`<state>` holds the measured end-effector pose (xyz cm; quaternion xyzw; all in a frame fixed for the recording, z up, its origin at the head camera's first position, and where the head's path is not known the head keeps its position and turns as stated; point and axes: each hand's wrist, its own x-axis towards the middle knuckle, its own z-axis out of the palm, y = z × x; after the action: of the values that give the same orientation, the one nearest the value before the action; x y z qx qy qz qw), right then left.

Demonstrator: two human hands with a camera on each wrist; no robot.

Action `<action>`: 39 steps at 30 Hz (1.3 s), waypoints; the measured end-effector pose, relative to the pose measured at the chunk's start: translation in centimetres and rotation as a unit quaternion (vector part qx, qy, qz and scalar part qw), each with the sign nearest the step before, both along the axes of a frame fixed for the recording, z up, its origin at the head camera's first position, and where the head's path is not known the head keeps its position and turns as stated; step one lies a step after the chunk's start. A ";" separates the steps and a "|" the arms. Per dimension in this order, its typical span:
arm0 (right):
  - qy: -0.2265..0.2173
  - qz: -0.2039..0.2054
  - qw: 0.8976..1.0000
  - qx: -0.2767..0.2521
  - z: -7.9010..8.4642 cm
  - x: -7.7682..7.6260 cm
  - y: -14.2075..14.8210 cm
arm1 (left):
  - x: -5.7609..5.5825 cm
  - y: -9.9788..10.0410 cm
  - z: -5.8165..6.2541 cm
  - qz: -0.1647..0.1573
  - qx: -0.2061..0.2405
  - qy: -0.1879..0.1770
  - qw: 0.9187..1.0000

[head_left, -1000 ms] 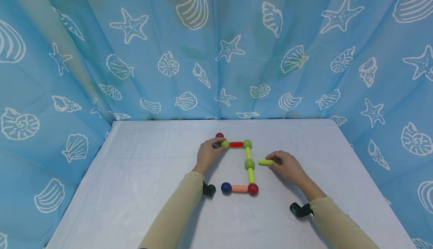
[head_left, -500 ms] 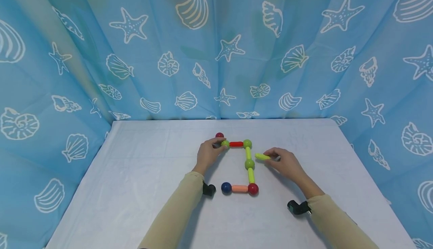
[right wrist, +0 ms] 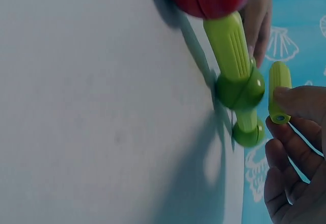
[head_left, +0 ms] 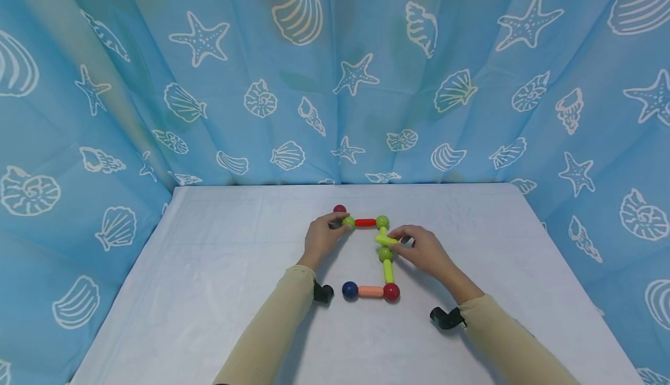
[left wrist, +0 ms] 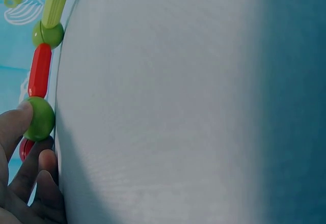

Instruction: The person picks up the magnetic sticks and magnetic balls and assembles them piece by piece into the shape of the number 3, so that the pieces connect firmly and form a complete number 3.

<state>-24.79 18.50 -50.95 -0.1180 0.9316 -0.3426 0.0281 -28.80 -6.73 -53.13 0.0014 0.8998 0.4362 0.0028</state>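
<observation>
My left hand (head_left: 323, 238) pinches a green ball (left wrist: 41, 118) at the far left corner of a chain of balls and rods on the table. A red rod (head_left: 365, 223) joins that ball to another green ball (head_left: 382, 222). Between thumb and fingers, my right hand (head_left: 423, 251) holds a yellow-green rod (right wrist: 279, 91) crosswise above the chain's right side, overlapping a standing rod there in the head view. Below it come the middle green ball (head_left: 385, 254), a yellow-green rod (head_left: 388, 271), a red ball (head_left: 391, 292), an orange rod (head_left: 371, 292) and a blue ball (head_left: 350, 291).
A dark red ball (head_left: 339, 209) lies just behind the left hand's fingers. The white-covered table (head_left: 220, 245) meets a blue shell-patterned curtain (head_left: 314, 82) at its back edge. Black wrist cameras sit by both sleeves.
My right hand has moved left with the yellow-green rod, from beside the chain to over its right side. The left hand has stayed on the green ball.
</observation>
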 end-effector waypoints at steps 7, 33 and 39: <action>-0.002 0.013 1.000 0.010 -0.1 0.1 -1.7 | 0.0 0.0 0.0 0.000 -0.005 0.001 1.000; -0.009 0.054 0.998 0.036 -0.4 0.4 -3.5 | -0.2 0.0 -0.2 -0.005 -0.010 0.004 1.000; -0.015 0.053 0.998 0.044 -0.6 0.2 -3.5 | -0.2 -0.1 -0.2 -0.004 -0.011 0.000 1.000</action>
<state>-24.55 14.99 -51.57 -0.1605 0.9379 -0.3007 0.0648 -29.05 -6.81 -53.37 0.0050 0.9047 0.4261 0.0050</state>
